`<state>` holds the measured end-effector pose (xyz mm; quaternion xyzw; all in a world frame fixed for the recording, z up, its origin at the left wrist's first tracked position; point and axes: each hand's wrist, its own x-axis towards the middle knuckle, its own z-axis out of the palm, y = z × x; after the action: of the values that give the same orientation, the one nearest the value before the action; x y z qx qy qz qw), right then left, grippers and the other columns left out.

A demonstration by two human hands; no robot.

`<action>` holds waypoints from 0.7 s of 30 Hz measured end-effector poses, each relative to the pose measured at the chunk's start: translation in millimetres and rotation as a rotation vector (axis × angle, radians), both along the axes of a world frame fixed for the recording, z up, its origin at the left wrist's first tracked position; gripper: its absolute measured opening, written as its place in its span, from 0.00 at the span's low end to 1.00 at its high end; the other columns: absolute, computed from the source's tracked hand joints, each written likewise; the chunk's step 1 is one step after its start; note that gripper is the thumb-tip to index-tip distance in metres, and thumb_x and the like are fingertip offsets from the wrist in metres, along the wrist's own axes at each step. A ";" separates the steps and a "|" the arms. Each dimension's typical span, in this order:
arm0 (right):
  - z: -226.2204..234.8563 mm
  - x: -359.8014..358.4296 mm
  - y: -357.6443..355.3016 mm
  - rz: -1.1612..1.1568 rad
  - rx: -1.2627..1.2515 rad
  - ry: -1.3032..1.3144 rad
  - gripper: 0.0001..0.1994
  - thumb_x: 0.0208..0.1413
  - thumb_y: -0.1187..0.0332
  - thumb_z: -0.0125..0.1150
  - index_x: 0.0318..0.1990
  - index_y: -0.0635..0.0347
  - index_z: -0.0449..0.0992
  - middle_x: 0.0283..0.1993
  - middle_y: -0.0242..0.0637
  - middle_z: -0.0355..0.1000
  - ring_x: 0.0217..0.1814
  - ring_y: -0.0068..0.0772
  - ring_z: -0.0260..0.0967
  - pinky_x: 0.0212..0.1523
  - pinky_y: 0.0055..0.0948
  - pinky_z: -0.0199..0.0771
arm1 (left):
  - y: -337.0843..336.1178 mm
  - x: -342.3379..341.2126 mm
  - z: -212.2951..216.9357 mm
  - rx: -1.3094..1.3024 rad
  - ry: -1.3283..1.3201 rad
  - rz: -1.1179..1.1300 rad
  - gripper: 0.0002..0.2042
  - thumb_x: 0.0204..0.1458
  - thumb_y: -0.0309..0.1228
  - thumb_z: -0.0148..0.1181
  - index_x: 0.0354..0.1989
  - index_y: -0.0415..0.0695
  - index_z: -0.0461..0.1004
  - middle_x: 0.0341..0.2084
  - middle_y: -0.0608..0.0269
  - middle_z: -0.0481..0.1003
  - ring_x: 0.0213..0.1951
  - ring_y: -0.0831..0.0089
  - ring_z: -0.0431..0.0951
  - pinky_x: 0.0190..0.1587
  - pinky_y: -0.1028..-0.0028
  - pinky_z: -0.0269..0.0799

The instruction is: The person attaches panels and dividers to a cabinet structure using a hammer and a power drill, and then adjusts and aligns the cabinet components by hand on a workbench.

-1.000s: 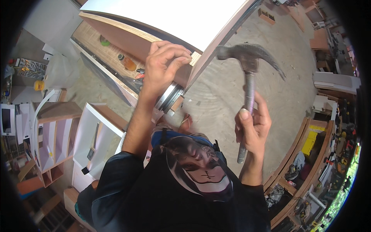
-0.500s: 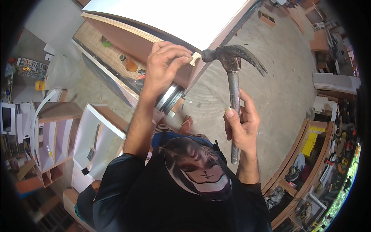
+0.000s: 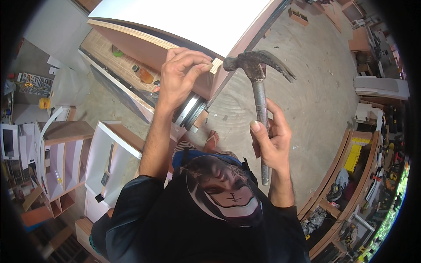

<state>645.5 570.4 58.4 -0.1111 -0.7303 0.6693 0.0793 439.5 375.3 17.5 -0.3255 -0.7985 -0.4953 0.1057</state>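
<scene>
My right hand (image 3: 275, 142) is wrapped round the handle of a worn claw hammer (image 3: 259, 96), its claw pointing right. The hammer's striking face is close to the right end of a plywood panel's layered edge (image 3: 216, 65); whether they touch I cannot tell. At that same corner my left hand (image 3: 182, 74) is closed in a pinch, thumb against fingertips. Anything between those fingers is too small or hidden to make out. The panel lies beside a large white board (image 3: 188, 26), at its near side.
Below the panel, a shelf holds a bottle of orange liquid (image 3: 145, 76) and a green round item (image 3: 117, 51). Silver and black metal rails (image 3: 191, 110) stand under my left wrist. Unfinished cabinets (image 3: 66, 127) stand at left; a wooden tray of tools (image 3: 346, 184) lies at right.
The hammer, both hands and the panel's corner sit slightly further left in the picture. My left hand's pinch and my right hand's grip look the same.
</scene>
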 end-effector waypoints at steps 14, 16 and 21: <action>32.3 -16.7 -0.8 0.114 0.207 -0.036 0.27 0.64 0.71 0.64 0.69 0.66 0.66 0.21 0.27 0.68 0.23 0.13 0.64 0.26 0.20 0.60 | -7.3 2.9 -0.3 0.052 0.010 -0.030 0.06 0.48 0.30 0.73 0.35 0.49 0.88 0.39 0.71 0.85 0.48 0.68 0.73 0.55 0.67 0.68; 42.1 -23.3 -0.4 0.155 0.292 -0.043 0.28 0.63 0.72 0.64 0.69 0.67 0.66 0.20 0.29 0.68 0.22 0.14 0.64 0.25 0.20 0.60 | -8.0 0.7 -1.0 0.036 0.011 -0.033 0.07 0.47 0.30 0.73 0.35 0.49 0.88 0.40 0.71 0.85 0.49 0.68 0.73 0.55 0.66 0.69; 59.1 -37.8 3.3 0.228 0.510 0.039 0.29 0.63 0.72 0.64 0.70 0.67 0.66 0.20 0.33 0.66 0.21 0.15 0.63 0.24 0.22 0.63 | -9.2 -4.4 -3.2 0.033 0.003 -0.043 0.08 0.47 0.28 0.72 0.36 0.47 0.89 0.41 0.69 0.84 0.51 0.66 0.72 0.57 0.65 0.69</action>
<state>607.7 573.7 117.5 0.0080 -0.8814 0.4704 0.0429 435.2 366.1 14.3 -0.3416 -0.7828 -0.5100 0.1018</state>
